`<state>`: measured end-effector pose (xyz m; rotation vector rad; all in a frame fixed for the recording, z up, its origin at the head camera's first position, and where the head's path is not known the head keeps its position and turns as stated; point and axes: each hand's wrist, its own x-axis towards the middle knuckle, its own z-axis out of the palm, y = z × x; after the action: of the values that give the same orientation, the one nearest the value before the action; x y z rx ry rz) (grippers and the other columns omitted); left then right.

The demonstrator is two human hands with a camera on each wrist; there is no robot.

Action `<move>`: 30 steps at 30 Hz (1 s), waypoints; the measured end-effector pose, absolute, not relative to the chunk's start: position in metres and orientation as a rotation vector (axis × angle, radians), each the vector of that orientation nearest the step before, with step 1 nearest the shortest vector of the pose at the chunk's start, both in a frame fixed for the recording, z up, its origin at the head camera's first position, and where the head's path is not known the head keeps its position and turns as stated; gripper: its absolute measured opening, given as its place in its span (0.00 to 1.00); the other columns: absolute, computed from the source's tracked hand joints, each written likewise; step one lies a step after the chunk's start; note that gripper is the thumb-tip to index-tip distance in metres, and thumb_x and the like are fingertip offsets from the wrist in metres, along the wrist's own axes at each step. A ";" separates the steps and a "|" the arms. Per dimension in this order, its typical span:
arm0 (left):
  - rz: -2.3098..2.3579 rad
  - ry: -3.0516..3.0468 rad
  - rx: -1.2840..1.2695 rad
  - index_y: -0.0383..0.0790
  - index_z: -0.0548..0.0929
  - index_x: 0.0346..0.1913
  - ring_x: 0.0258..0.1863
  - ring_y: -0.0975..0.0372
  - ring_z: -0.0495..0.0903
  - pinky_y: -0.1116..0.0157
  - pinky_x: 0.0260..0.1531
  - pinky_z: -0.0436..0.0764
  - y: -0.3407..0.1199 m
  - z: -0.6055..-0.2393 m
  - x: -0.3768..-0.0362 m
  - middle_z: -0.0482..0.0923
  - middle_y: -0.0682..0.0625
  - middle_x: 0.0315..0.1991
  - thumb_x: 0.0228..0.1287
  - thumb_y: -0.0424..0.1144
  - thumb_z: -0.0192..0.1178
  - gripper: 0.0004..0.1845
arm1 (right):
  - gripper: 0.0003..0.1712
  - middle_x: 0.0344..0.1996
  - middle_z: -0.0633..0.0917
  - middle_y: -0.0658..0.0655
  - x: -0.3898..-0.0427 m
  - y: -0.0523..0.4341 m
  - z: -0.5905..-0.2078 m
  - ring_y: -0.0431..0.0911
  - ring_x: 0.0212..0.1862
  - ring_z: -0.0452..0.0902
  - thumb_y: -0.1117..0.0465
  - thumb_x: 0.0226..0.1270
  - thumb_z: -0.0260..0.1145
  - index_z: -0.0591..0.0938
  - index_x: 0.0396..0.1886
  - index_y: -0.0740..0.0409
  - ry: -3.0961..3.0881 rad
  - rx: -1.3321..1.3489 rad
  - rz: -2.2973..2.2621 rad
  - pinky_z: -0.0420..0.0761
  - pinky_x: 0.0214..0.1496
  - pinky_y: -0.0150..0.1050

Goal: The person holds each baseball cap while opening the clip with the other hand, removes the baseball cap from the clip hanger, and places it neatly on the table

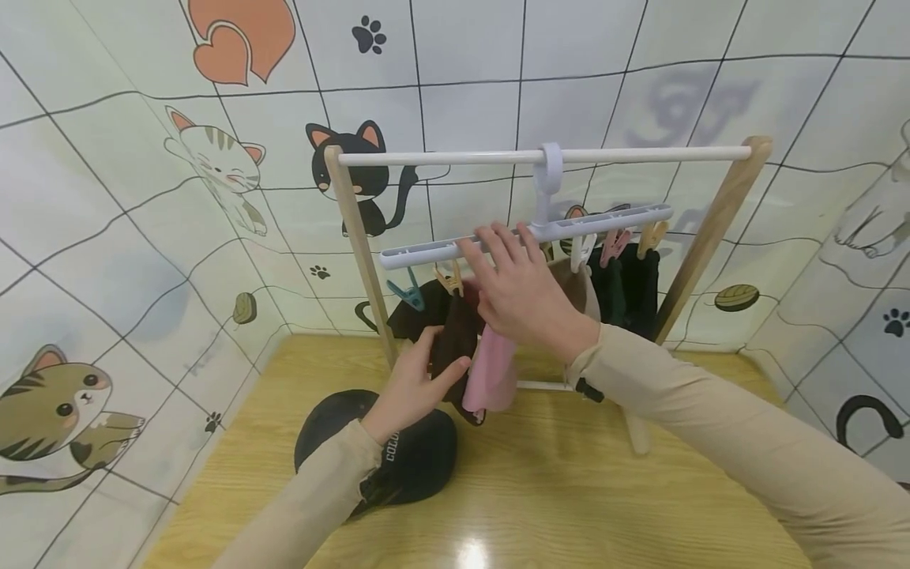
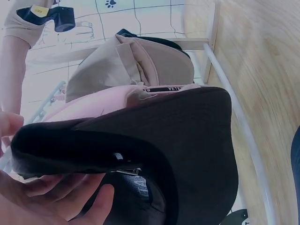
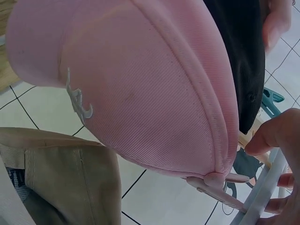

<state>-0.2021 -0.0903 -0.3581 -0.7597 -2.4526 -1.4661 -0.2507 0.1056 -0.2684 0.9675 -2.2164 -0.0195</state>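
My left hand holds a dark cap by its crown, fingers tucked beneath the fabric in the left wrist view. The cap hangs under a pale yellow clothespin. My right hand grips the light grey clip hanger, its fingers curled round the bar in the right wrist view. Right beside the dark cap hangs a pink cap, held by a pink clothespin. A teal clothespin is at the hanger's left end.
The hanger hooks onto a white rail between wooden posts. Farther right hang a beige cap and dark caps. A dark baseball cap with lettering lies on the wooden table. Behind stands a cat-patterned tiled wall.
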 end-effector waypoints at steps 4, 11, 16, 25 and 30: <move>-1.426 -2.452 -0.752 0.35 0.70 0.58 0.30 0.61 0.80 0.64 0.27 0.79 -0.088 -0.357 -0.209 0.82 0.45 0.38 0.65 0.38 0.63 0.23 | 0.39 0.62 0.67 0.71 -0.250 0.105 -0.269 0.64 0.65 0.60 0.61 0.57 0.67 0.62 0.67 0.63 -2.231 0.953 -0.038 0.54 0.68 0.60; -1.190 -2.434 -0.772 0.34 0.71 0.55 0.28 0.57 0.81 0.64 0.26 0.78 -0.084 -0.359 -0.213 0.82 0.43 0.33 0.65 0.33 0.60 0.18 | 0.40 0.65 0.64 0.71 -0.249 0.105 -0.271 0.65 0.67 0.56 0.61 0.56 0.69 0.63 0.67 0.64 -2.245 0.939 0.010 0.51 0.69 0.60; -1.095 -2.397 -0.822 0.33 0.71 0.55 0.33 0.55 0.82 0.61 0.31 0.80 -0.083 -0.363 -0.213 0.82 0.42 0.36 0.65 0.29 0.59 0.16 | 0.35 0.65 0.60 0.70 -0.248 0.102 -0.272 0.64 0.68 0.52 0.62 0.55 0.68 0.66 0.62 0.64 -2.160 0.947 0.128 0.55 0.67 0.59; -0.965 -2.394 -0.891 0.31 0.72 0.52 0.31 0.56 0.80 0.60 0.32 0.77 -0.084 -0.371 -0.219 0.80 0.44 0.34 0.64 0.26 0.58 0.14 | 0.16 0.37 0.74 0.64 -0.238 0.088 -0.272 0.55 0.37 0.70 0.63 0.59 0.66 0.73 0.41 0.68 -2.077 0.898 0.253 0.75 0.40 0.45; -1.005 -2.449 -0.883 0.30 0.70 0.54 0.25 0.58 0.80 0.62 0.27 0.77 -0.081 -0.370 -0.211 0.80 0.44 0.32 0.66 0.27 0.56 0.15 | 0.18 0.31 0.73 0.58 -0.235 0.084 -0.274 0.50 0.30 0.69 0.57 0.60 0.68 0.73 0.39 0.65 -2.160 0.823 0.323 0.75 0.29 0.41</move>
<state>-0.2111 -0.0813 -0.3698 -0.8826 -2.4494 -1.0045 -0.2353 0.0844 -0.2735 0.8231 -2.1603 0.3231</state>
